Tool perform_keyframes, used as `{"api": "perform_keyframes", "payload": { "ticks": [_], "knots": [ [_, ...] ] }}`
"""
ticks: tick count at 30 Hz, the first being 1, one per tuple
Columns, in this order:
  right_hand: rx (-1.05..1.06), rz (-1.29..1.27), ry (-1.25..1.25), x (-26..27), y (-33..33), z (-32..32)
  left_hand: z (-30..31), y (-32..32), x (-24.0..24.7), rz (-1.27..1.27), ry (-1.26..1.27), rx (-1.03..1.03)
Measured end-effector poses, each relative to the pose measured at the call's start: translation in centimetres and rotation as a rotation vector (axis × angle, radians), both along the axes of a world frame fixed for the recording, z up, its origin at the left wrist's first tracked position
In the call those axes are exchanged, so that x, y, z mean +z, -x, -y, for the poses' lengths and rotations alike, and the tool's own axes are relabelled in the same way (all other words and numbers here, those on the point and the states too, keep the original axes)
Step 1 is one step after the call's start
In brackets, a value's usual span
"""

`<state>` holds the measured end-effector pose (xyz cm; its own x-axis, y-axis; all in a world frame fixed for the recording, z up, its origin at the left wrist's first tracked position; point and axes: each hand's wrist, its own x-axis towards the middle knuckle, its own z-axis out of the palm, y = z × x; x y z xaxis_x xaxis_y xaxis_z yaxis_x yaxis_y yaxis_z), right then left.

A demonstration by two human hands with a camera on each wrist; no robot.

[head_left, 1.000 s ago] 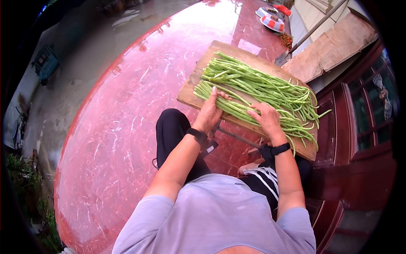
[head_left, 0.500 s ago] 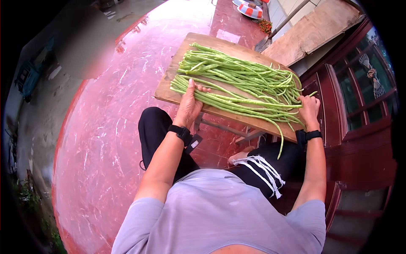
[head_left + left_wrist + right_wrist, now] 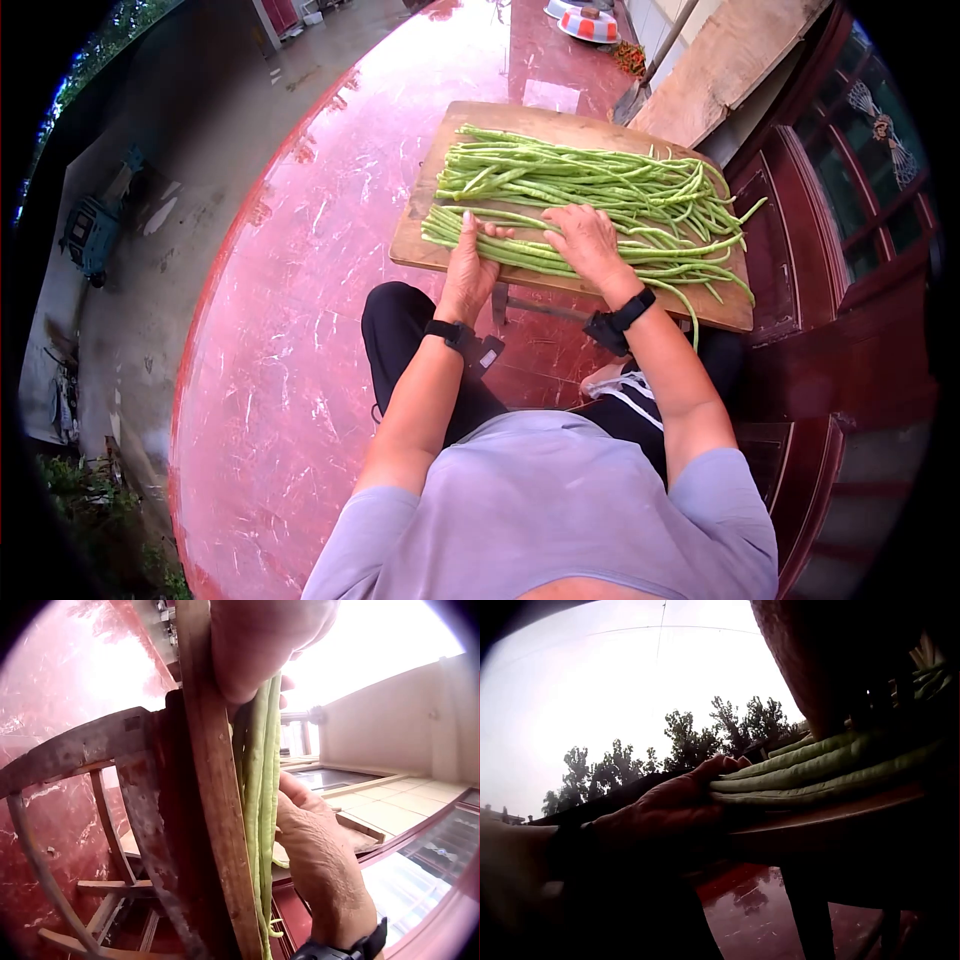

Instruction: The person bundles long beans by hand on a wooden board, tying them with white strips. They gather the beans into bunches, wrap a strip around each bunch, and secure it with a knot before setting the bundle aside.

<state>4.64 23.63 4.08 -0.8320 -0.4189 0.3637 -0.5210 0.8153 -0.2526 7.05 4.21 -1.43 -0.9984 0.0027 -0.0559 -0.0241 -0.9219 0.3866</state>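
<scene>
Long green beans lie in two bunches on a wooden board [image 3: 410, 235]: a larger far bunch [image 3: 560, 165] and a smaller near bunch [image 3: 540, 262]. The left hand [image 3: 468, 275] holds the near bunch close to its left ends, thumb on top and fingers across the beans. Farther right, the right hand [image 3: 590, 245] bends its fingers over the same bunch, fingertips at its far side. In the left wrist view the beans [image 3: 261, 802] run along the board's edge [image 3: 217, 780]. The right wrist view shows the left hand [image 3: 675, 799] at the bean ends; the right hand's fingertips are dark there.
Beneath the board are wooden legs [image 3: 139, 802] like a stool's. The person's knees are under its near edge. A dark red door [image 3: 800, 240] stands close on the right, with a leaning plank [image 3: 730, 70] behind. Red-and-white lidded ware [image 3: 588, 26] sits on the floor farther back.
The right hand first went right to the beans' far ends, then came back left to the middle of the near bunch. The left hand stays at the left ends. The head view has shifted.
</scene>
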Motion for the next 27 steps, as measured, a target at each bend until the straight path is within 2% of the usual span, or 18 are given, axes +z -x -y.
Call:
{"api": "perform_keyframes", "payload": {
  "ticks": [3, 6, 10, 14, 17, 20, 23, 27],
  "knots": [
    [-0.113, 0.109, 0.038, -1.0, 0.9, 1.4, -0.1, -0.1, 0.4, -0.015, 0.009, -0.002],
    [-0.136, 0.204, 0.065, -1.1, 1.5, 1.5, -0.1, 0.0, 0.5, 0.015, 0.004, 0.008],
    [-0.165, 0.017, 0.034, -3.0, 1.6, 1.6, 0.0, 0.1, 0.0, 0.012, 0.046, 0.001],
    [-0.193, 0.135, 0.213, -2.0, -0.1, 1.6, -0.1, 0.1, -0.1, -0.007, 0.023, -0.002],
    [-0.177, 0.22, 0.141, -1.0, 0.0, 1.3, -0.1, 0.1, 0.0, -0.01, 0.016, -0.013],
    [-0.192, 0.511, 0.089, 0.9, 1.0, 1.7, -0.1, -0.1, 0.3, -0.007, 0.015, -0.003],
    [-0.107, 0.297, -0.023, -1.2, 1.6, 1.5, -0.1, -0.2, 0.4, 0.007, -0.02, -0.006],
    [-0.132, 0.154, 0.124, -1.1, 0.0, 1.2, -0.1, -0.1, -0.1, -0.022, 0.013, 0.0]
  ]
}}
